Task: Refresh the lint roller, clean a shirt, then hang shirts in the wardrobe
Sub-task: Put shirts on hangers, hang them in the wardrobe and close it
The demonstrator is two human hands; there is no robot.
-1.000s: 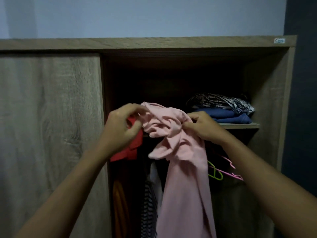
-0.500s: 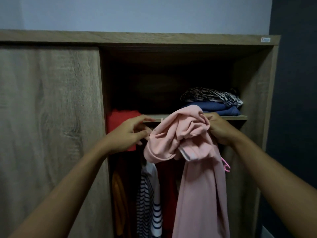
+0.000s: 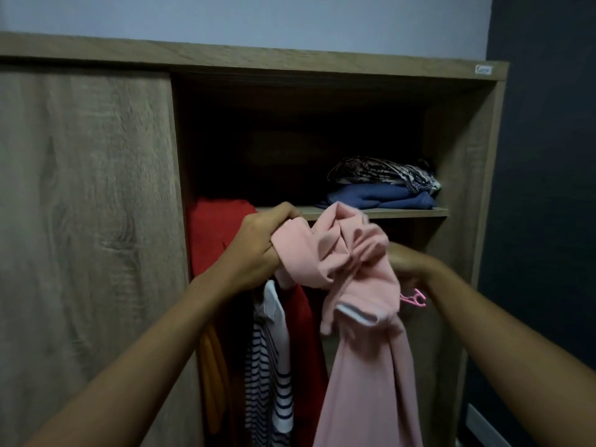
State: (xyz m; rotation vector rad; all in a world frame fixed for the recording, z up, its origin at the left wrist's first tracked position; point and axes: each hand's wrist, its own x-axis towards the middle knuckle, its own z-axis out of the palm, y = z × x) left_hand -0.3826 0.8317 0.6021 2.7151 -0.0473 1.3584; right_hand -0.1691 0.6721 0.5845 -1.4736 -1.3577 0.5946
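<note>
A pink shirt (image 3: 364,343) is bunched at its top and hangs down in front of the open wardrobe (image 3: 464,175). My left hand (image 3: 258,243) grips the bunched left end of it just below the shelf edge. My right hand (image 3: 404,261) is behind the shirt's right side, mostly hidden by the cloth, so its grip is unclear. A pink hanger (image 3: 414,298) pokes out below that hand. No lint roller is in view.
Inside hang a red garment (image 3: 213,233), a striped shirt (image 3: 271,366) and an orange one (image 3: 213,382). Folded blue and patterned clothes (image 3: 383,185) lie on the shelf (image 3: 409,212). The sliding door (image 3: 84,221) covers the left half. A dark wall stands at the right.
My left hand let go of the red garment and took hold of the pink shirt's left end. The shirt's bunch has sunk lower and to the right, below the shelf.
</note>
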